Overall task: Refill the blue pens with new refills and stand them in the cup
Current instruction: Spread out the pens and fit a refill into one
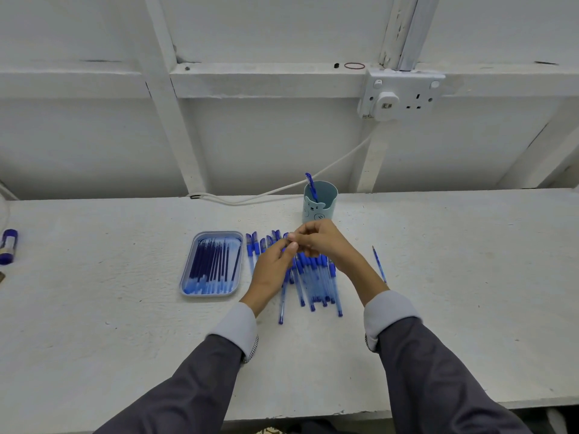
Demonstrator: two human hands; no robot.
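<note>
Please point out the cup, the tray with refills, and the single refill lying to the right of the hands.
cup (pixel 326 211), head view, front wall.
tray (pixel 188 265), head view, left rim.
single refill (pixel 379 264), head view, mid-shaft.

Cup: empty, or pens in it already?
Not empty: one blue pen stands in the cup, leaning on the left rim. No others show.

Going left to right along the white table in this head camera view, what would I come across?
Blue-capped tube → tray of refills → blue pens under the hands → loose refill. The cup stands behind the pens.
</note>
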